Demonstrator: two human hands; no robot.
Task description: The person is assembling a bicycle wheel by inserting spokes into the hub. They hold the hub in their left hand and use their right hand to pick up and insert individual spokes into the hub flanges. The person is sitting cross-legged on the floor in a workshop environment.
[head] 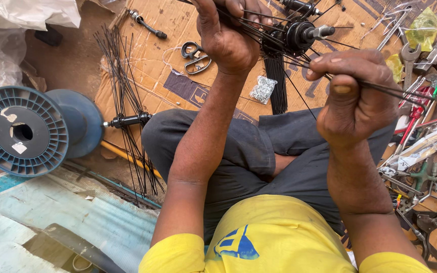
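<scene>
A black bicycle wheel hub (299, 34) with thin black spokes fanning out of it is held up in front of me. My left hand (227, 33) grips a bunch of those spokes just left of the hub. Below and to the right, my right hand (355, 98) is closed on several spokes (410, 93) that run out to the right. I sit cross-legged in grey trousers and a yellow shirt over a flattened cardboard sheet (153, 65).
A second hub with spokes (127, 120) lies left of my knee, beside a blue plastic spool (31, 130). On the cardboard lie a bundle of loose spokes (278, 86), a small bag of nipples (263, 89) and pliers (195, 57). Spanners and tools (421, 151) crowd the right.
</scene>
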